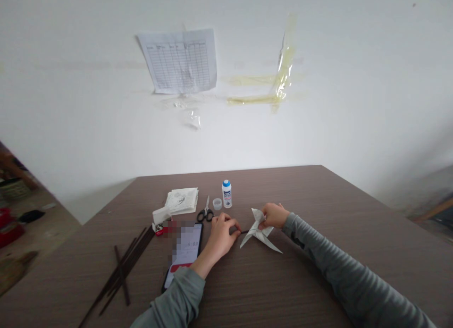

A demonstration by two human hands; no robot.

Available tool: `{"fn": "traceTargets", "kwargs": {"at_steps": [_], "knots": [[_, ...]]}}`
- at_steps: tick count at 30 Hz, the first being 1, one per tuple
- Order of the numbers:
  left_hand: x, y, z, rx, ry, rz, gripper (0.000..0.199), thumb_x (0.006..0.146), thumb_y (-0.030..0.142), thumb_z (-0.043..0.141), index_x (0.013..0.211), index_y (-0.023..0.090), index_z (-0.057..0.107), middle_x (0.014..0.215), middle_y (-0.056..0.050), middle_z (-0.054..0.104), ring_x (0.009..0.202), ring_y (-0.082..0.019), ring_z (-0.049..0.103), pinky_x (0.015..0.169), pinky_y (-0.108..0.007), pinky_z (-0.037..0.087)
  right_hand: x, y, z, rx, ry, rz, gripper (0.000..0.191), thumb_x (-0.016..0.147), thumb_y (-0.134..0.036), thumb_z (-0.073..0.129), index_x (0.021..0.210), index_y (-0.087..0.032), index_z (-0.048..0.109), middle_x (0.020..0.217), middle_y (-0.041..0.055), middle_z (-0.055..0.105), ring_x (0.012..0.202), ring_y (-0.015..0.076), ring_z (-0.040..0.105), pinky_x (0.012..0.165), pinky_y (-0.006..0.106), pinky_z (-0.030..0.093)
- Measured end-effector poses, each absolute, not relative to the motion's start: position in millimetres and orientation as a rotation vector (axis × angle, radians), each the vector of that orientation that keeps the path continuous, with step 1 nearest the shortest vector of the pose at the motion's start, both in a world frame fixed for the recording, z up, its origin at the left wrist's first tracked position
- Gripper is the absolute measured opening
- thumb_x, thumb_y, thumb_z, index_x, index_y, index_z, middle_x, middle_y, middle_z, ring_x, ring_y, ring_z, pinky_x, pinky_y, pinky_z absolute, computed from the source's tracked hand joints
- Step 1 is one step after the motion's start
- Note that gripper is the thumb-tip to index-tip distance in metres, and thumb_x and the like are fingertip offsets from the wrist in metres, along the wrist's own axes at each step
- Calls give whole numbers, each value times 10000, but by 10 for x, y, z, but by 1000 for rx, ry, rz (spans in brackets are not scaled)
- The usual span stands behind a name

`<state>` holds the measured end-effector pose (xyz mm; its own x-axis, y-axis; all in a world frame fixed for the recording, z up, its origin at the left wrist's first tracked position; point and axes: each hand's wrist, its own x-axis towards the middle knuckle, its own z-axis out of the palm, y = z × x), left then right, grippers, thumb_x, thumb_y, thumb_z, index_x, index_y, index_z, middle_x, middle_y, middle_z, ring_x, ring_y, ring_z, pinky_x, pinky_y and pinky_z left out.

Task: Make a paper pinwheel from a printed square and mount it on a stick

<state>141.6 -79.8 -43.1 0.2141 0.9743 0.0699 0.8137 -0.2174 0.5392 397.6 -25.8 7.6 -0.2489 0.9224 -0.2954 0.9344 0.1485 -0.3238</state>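
A paper pinwheel (260,233) made of printed paper is held low over the table. Its pointed blades spread to the left, top and lower right. Fingers of my right hand (275,215) are closed on its upper right part. My left hand (222,233) pinches a thin dark stick (244,232), whose visible end reaches to the pinwheel's left side. Most of the stick is hidden behind my left fingers. I cannot tell how the stick and the paper are joined.
Left of my left hand lies a phone (187,248). Beyond it are black-handled scissors (205,212), a small clear cup (217,204), a white bottle with blue cap (227,194), stacked paper sheets (182,200) and an opened small box (162,220). Several dark sticks (123,266) lie at left.
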Motion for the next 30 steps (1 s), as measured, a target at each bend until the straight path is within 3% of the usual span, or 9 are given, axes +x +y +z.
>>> {"fn": "traceTargets", "kwargs": {"at_steps": [3,8,12,16,22,30], "knots": [[1418,-804,-424,2105,1651,582,157,1056,175,898,1088,291,999,1381,-105,800,1486,-401,718,1384,-617,539,3977,-264,82,1910,2367,-699,160,910,-325,1021,1062,-305,1065,1178,87,1016,1346,466,911,1444,707,502],[1414,-808,-409,2096,1650,607,134,1044,178,917,1059,292,986,1331,-97,783,1450,-395,708,1362,-608,550,3993,-272,92,1895,2381,-727,160,920,-318,994,1064,-309,1063,1112,58,999,1258,415,925,1247,538,651],[1420,-813,-392,2086,1672,570,145,1058,158,915,1064,283,987,1372,-101,783,1471,-385,720,1373,-581,537,3999,-279,102,1885,2380,-738,203,949,-302,966,1124,-289,1067,1117,67,1001,1243,401,929,1183,493,678],[1423,-807,-405,2109,1677,557,133,1067,174,919,1076,284,992,1383,-107,797,1471,-393,738,1367,-588,557,3987,-287,113,1884,2374,-731,249,960,-302,948,1176,-277,1070,1126,71,1003,1281,414,927,1242,526,668],[1417,-806,-423,2121,1673,562,146,1075,179,901,1101,290,993,1396,-106,792,1490,-400,725,1383,-600,548,3939,-303,130,1918,2347,-685,217,939,-323,982,1139,-324,1066,1202,77,1017,1355,461,906,1426,713,529],[1445,-810,-414,2095,1679,556,152,1073,175,904,1106,285,1002,1430,-127,797,1499,-412,731,1391,-606,539,3879,-263,129,1954,2298,-634,207,881,-264,1003,1077,-313,1049,1301,95,1021,1465,502,885,1394,667,575]]}}
